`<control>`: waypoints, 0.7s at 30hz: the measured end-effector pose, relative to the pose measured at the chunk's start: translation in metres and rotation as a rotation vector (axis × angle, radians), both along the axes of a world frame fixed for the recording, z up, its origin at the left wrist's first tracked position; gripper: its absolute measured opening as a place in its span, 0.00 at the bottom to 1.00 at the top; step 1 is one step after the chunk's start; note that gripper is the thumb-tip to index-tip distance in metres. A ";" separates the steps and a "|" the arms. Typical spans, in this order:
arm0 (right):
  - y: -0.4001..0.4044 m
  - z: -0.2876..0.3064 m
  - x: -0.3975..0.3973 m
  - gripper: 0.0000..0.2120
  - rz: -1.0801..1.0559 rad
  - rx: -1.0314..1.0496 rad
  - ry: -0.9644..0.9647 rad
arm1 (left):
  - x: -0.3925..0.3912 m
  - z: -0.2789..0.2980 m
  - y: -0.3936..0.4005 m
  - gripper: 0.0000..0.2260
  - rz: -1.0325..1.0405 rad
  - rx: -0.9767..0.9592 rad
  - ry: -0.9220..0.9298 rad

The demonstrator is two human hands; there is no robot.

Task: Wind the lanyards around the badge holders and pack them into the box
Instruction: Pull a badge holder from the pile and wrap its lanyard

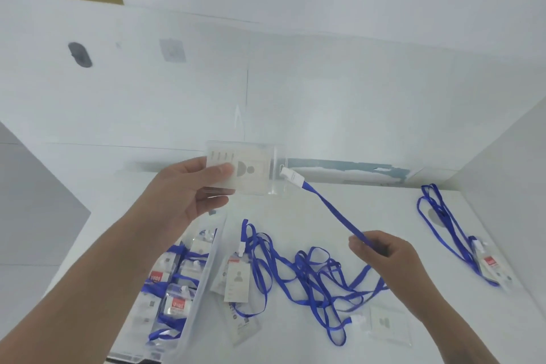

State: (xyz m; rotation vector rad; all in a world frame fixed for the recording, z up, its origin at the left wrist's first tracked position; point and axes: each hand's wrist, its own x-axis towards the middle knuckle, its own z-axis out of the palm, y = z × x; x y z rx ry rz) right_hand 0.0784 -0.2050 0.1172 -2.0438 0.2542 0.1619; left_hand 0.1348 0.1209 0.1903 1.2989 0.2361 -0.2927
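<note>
left hand [189, 186]: raised above the bench [384, 216], thumb curled over the front of a clear badge holder [245, 170], the other fingers behind it; the holder is gripped by its left end and held up flat-on, in the air over the far side of the bench.

right hand [384, 254]: fingers drawn together, pinching the blue lanyard [334, 213] partway along its strap. the strap runs taut from the white clip [291, 177] at the holder's right edge down to this pinch, then falls slack past the hand to the bench.

box [204, 284]: clear plastic, low left on the bench, beneath the left forearm. holds several badge holders already wound with blue strap, some showing red labels.

loose stock, centre of bench: tangle of blue lanyards [310, 272] just right of the box, with badge holders attached; one with a portrait card [236, 281] lies beside the box wall, another [390, 325] lies near the lower right of the tangle.

far right of bench: one further badge holder with red label [490, 266], its lanyard strewn in loops toward the back, well apart from the rest.

surround: white walls behind and at both sides.
</note>
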 end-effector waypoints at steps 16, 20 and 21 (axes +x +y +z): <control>0.053 0.046 -0.001 0.25 0.222 -0.122 -0.169 | -0.016 0.055 -0.018 0.06 -0.049 0.149 -0.135; 0.095 0.092 0.011 0.13 0.182 -0.002 -0.356 | -0.017 0.063 -0.026 0.06 -0.051 0.194 -0.163; 0.101 0.099 0.014 0.11 0.178 0.009 -0.394 | -0.017 0.065 -0.026 0.06 -0.042 0.200 -0.171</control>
